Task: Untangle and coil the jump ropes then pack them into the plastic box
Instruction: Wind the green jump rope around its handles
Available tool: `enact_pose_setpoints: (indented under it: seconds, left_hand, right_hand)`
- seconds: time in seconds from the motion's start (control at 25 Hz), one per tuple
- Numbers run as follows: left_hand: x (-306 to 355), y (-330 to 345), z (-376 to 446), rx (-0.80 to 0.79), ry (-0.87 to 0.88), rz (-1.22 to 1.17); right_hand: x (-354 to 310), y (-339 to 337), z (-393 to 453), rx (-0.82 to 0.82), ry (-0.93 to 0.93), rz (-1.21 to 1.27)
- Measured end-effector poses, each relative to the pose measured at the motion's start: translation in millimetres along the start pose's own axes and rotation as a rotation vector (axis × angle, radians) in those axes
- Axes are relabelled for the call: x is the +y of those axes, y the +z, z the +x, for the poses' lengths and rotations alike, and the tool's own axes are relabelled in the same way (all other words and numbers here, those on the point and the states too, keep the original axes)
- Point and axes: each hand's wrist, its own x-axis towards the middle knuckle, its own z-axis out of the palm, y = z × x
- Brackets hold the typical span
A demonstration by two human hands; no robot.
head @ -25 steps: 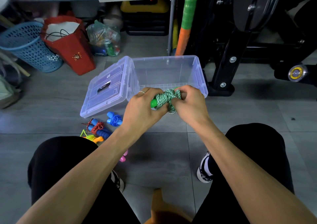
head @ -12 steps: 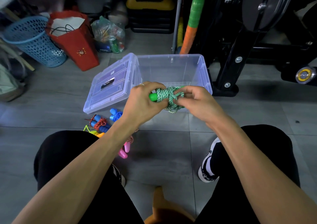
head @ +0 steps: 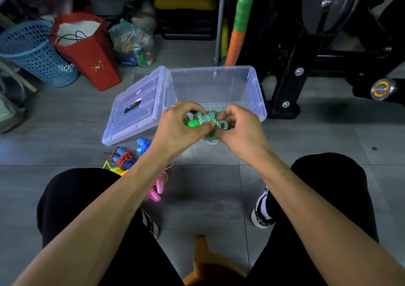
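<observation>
Just above the near rim of the clear rectangular plastic box (head: 259, 101), both hands hold one bundle: a green-and-white braided jump rope with green plastic handles (head: 207, 119). The left hand (head: 182, 125) curls round the handle end, one green tip poking out toward the viewer between thumb and fingers, while the right hand (head: 238, 128) pinches the wound cord at the bundle's other end (a short loop dangles below). The bundle's long axis runs left to right, roughly along the box's near wall, and the opening lies directly beyond the knuckles, so packing should need only a short forward reach; neither hand looks clearly nearer.

Nothing shows inside the box through its walls. Its clear lid (head: 138, 108) lies tilted against the left side. On the grey tiled floor (head: 306, 141), left of the forearm, wait a blue-handled rope with red cord (head: 122, 157), a second pair of blue handles (head: 142, 145), a yellow rope (head: 114, 169) and a pink-handled rope (head: 156, 192), not yet packed.
</observation>
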Motion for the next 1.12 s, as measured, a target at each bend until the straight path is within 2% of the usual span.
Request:
enact_pose_setpoints:
  seconds: [0.12,0.28,0.36,0.44,0.56,0.64,0.8,0.88,1.04,1.12]
  left_hand:
    - [-4,-5,4,-0.056,-0.053,-0.041]
    - [-7,-11,7,-0.213,-0.161,-0.084]
    - [-6,-12,6,-0.194,-0.187,-0.105]
    - [-5,-13,3,-0.137,-0.172,-0.107]
    - [-5,-14,1,-0.058,-0.186,-0.136]
    - [-5,-15,0,-0.034,-0.189,-0.158]
    - [0,-14,-2,-0.045,-0.151,-0.204]
    - [0,-11,-1,-0.077,-0.162,-0.229]
    - [-2,-10,1,-0.075,-0.174,-0.241]
    - [-2,-10,2,-0.077,-0.183,-0.234]
  right_hand:
    - [1,4,2,-0.063,0.071,0.126]
    - [-1,3,5,-0.027,0.100,0.221]
    - [-1,3,6,-0.044,0.093,0.230]
    - [-1,3,5,-0.060,0.027,0.177]
    - [0,4,-1,-0.074,-0.166,-0.075]
    - [-2,7,-3,-0.042,-0.211,-0.169]
    - [-6,5,-3,0.062,-0.114,0.060]
    - [-8,-1,-2,0.046,-0.042,0.197]
    - [-9,-4,1,-0.146,0.045,0.386]
    - [-8,-5,3,-0.243,0.045,0.378]
